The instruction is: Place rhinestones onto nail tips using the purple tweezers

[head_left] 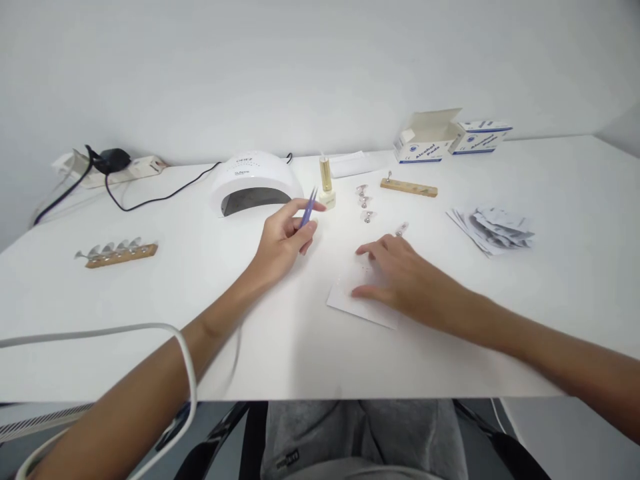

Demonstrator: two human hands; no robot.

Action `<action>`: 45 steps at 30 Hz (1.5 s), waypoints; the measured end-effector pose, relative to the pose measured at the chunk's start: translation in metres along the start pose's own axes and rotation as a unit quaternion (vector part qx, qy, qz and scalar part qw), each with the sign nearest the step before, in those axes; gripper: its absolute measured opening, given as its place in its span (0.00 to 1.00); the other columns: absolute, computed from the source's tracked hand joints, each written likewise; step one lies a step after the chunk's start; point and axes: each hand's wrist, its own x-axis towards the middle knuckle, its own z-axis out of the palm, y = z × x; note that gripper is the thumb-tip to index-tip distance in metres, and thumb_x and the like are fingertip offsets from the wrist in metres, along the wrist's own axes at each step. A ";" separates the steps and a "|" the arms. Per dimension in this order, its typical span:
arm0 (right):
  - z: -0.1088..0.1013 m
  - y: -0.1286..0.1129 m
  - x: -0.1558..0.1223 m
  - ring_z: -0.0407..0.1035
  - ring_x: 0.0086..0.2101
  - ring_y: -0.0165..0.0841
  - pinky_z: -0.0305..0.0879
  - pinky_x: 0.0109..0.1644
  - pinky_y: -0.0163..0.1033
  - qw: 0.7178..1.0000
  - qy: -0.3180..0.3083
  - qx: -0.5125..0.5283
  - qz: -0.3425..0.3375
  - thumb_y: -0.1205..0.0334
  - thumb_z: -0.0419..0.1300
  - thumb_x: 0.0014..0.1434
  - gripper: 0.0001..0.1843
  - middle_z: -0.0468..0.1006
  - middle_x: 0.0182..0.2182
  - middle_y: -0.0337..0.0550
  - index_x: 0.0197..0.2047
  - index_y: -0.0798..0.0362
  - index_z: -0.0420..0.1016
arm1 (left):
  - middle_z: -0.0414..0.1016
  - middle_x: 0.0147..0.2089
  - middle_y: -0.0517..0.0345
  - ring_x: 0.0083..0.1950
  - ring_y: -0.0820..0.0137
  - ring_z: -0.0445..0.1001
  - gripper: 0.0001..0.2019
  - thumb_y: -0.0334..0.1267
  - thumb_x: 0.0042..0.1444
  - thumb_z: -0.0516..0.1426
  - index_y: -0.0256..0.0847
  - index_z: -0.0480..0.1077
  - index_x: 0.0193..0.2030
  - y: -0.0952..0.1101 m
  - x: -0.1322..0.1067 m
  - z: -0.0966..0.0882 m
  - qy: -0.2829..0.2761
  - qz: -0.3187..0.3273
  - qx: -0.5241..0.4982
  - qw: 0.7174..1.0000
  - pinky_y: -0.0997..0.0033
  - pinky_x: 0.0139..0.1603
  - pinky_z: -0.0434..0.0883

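Note:
Purple tweezers (309,209) are in my left hand (284,235), tips pointing up, just in front of a nail polish bottle (327,183) with a gold cap. My right hand (395,275) is over a white sheet of paper (350,297), thumb and forefinger spread apart, with nothing visible between them. A few tiny specks lie on the sheet by its fingers. Just beyond this hand lies a small clear piece on a metal stand (401,229). Several similar pieces (365,201) form a short row farther back.
A white nail lamp (256,177) stands at the back left. Wooden strips lie left (123,255) with several metal stands and right (409,187) with one. Alcohol pad boxes (425,143) are by the wall, torn packets (495,230) at right. A white cable (185,350) crosses my left forearm.

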 end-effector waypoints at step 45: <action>-0.016 0.016 0.019 0.58 0.24 0.28 0.53 0.28 0.37 0.962 -0.103 0.239 0.083 0.53 0.57 0.55 0.15 0.68 0.21 0.38 0.32 0.56 0.77 | 0.74 0.31 0.59 0.27 0.77 0.67 0.10 0.36 0.61 0.52 0.39 0.73 0.34 -0.004 -0.009 0.009 -0.155 0.177 0.402 0.885 0.76 0.27 0.60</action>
